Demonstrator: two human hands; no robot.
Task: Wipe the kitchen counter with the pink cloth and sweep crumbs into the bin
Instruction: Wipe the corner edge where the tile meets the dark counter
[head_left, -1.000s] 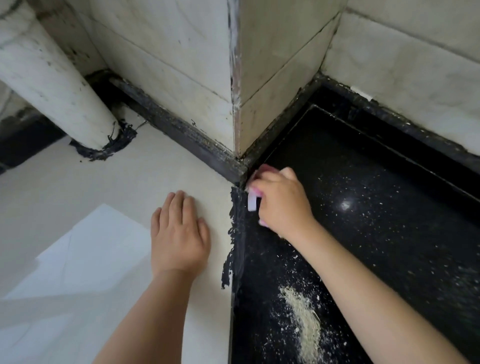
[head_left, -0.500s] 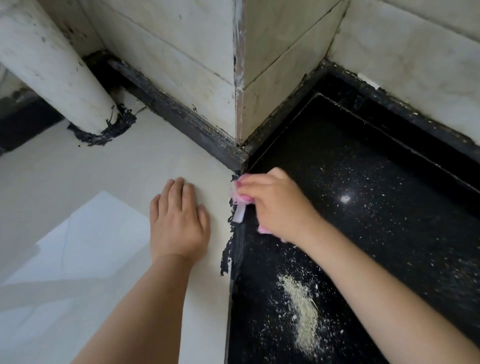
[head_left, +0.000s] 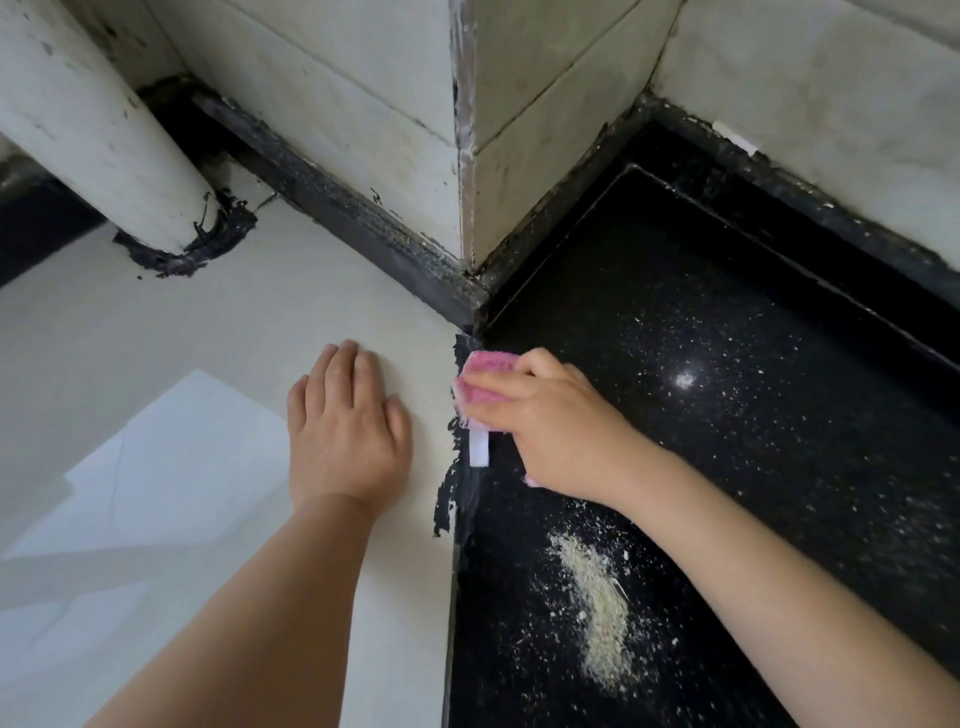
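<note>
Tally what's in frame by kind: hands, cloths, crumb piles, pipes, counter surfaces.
Hands: 2, left hand flat on the white counter, right hand gripping the pink cloth
Cloths: 1, the pink one
Crumb piles: 1, crumb pile on the black counter, plus loose specks
Pipes: 1, white pipe
Counter surfaces: 2, white and black
Total: 7

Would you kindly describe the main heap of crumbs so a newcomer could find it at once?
Start at the black speckled counter right of the pale surface. Near its lower edge, below the right hand gripping the pink cloth, lies the crumb pile. Unlike the scattered white specks around it, it is one dense, yellowish, elongated streak.
</note>
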